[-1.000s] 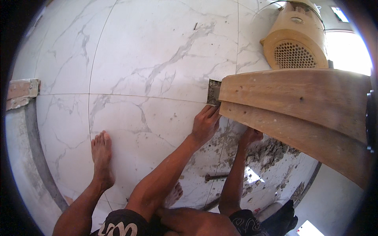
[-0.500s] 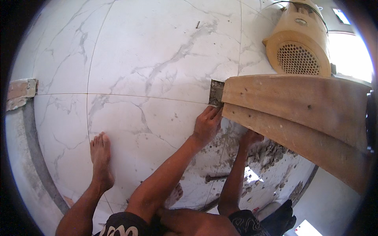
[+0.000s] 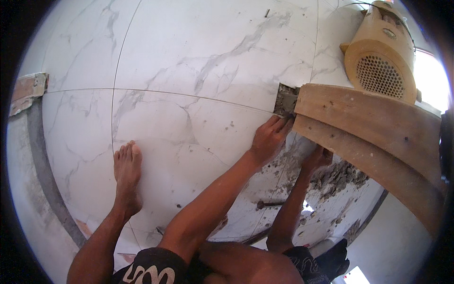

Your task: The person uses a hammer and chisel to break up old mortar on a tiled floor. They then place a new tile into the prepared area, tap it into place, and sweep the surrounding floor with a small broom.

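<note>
My left hand (image 3: 271, 137) reaches to the foot of a brown wooden door post (image 3: 364, 120), its fingers pressed together beside the post's lower end. A bit of something dark shows at those fingertips; I cannot make out what it is. Just beyond them, a square cut-out (image 3: 285, 100) in the marbled white floor tile shows rough grey mortar. On the near side of the post is my right hand (image 3: 316, 159), closed with curled fingers close to the wood's edge. The post partly hides its fingertips, and whatever they may hold cannot be seen.
Broken mortar (image 3: 338, 179) litters the tiles right of my hands. A dark metal bar with a wider end (image 3: 270, 205) lies beside my right forearm. A yellowish machine with a perforated round end (image 3: 380, 73) stands beyond the post. My bare foot (image 3: 127, 163) rests at the left.
The whole view has shifted, so the post, machine and hands appear farther right. Both hands keep about the same places by the post's foot.
</note>
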The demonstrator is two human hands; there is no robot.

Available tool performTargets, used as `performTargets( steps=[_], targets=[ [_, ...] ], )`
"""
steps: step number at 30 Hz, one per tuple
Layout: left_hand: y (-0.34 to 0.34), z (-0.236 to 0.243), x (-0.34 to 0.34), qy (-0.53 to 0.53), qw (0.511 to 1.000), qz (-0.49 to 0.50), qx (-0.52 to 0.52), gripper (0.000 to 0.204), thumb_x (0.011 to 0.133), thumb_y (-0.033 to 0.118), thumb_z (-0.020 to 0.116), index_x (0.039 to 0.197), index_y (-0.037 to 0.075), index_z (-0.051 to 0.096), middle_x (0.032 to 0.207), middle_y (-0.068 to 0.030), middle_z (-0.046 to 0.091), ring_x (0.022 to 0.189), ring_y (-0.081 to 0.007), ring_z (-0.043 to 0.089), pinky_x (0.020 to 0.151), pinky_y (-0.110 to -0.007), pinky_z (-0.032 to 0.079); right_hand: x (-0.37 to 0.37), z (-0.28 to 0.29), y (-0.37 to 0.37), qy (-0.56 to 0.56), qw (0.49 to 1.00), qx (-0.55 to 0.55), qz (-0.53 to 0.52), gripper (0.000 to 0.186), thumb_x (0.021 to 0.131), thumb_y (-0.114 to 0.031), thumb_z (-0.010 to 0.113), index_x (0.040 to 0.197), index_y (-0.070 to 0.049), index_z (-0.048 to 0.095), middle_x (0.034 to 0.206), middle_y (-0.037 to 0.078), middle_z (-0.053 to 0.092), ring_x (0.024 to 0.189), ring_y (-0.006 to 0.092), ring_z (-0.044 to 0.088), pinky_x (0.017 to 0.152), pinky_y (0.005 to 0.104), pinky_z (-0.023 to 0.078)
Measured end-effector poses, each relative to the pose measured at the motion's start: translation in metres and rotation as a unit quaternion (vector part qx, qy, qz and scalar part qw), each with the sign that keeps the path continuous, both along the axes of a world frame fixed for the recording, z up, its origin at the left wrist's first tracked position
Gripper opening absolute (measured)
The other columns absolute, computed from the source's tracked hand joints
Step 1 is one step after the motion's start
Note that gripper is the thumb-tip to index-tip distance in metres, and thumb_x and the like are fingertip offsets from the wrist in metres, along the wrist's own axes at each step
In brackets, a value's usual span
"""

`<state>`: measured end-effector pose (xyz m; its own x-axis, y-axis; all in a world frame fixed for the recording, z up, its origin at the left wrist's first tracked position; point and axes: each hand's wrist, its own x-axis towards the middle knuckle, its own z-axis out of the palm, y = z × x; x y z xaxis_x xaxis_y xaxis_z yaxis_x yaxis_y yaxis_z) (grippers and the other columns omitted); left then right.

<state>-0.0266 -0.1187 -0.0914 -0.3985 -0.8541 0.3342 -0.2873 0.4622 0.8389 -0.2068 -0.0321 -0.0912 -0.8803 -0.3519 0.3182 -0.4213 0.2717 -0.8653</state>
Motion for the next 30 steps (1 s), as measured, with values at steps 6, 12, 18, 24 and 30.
performTargets(
  steps=[6, 12, 18, 24, 30],
  targets=[
    [-0.001, 0.002, 0.0, 0.027, 1.0, 0.007, 0.008, 0.043, 0.066, -0.004, 0.065, 0.109, -0.001, 0.063, 0.103, -0.0133, 0.064, 0.094, -0.0301, 0.061, 0.078, -0.039, 0.055, -0.003, 0.0, 0.0, -0.018, 1.0, -0.004, 0.02, 0.024, 0.087, -0.005, 0.066, 0.106, 0.009, 0.065, 0.103, 0.014, 0.068, 0.091, 0.0203, 0.062, 0.083, 0.0356, 0.051],
    [-0.005, 0.0, 0.003, 0.023, 0.999, 0.023, -0.004, 0.034, 0.07, -0.002, 0.066, 0.104, -0.001, 0.064, 0.099, -0.0144, 0.064, 0.092, -0.0308, 0.062, 0.074, -0.039, 0.055, 0.01, 0.01, -0.01, 0.0, 0.999, 0.008, 0.043, 0.027, 0.086, -0.003, 0.067, 0.109, 0.01, 0.065, 0.107, 0.016, 0.067, 0.095, 0.0213, 0.063, 0.085, 0.0365, 0.052],
    [-0.003, -0.001, -0.001, 0.058, 0.996, 0.056, 0.039, 0.031, 0.077, 0.003, 0.069, 0.107, 0.003, 0.059, 0.1, -0.0151, 0.062, 0.092, -0.0328, 0.063, 0.074, -0.042, 0.054, -0.004, -0.004, -0.001, -0.039, 0.999, -0.007, 0.014, 0.029, 0.086, -0.004, 0.069, 0.111, 0.009, 0.065, 0.11, 0.016, 0.067, 0.097, 0.0215, 0.063, 0.085, 0.0345, 0.052],
    [-0.006, 0.005, -0.003, 0.105, 0.988, 0.055, 0.102, 0.032, 0.075, 0.004, 0.073, 0.1, 0.003, 0.053, 0.089, -0.0137, 0.058, 0.076, -0.0308, 0.065, 0.064, -0.04, 0.055, -0.014, -0.007, 0.008, 0.054, 0.997, 0.053, -0.016, 0.027, 0.08, -0.013, 0.077, 0.094, 0.008, 0.069, 0.092, 0.012, 0.073, 0.076, 0.0192, 0.064, 0.072, 0.0359, 0.051],
    [-0.008, 0.013, -0.002, 0.1, 0.99, 0.06, 0.081, 0.035, 0.07, 0.006, 0.076, 0.097, 0.004, 0.054, 0.085, -0.0124, 0.056, 0.068, -0.0279, 0.063, 0.059, -0.037, 0.053, -0.001, 0.008, 0.001, -0.021, 0.998, 0.042, 0.035, 0.027, 0.088, -0.005, 0.066, 0.112, 0.008, 0.065, 0.11, 0.016, 0.067, 0.097, 0.0224, 0.064, 0.087, 0.0354, 0.052]
  ],
)
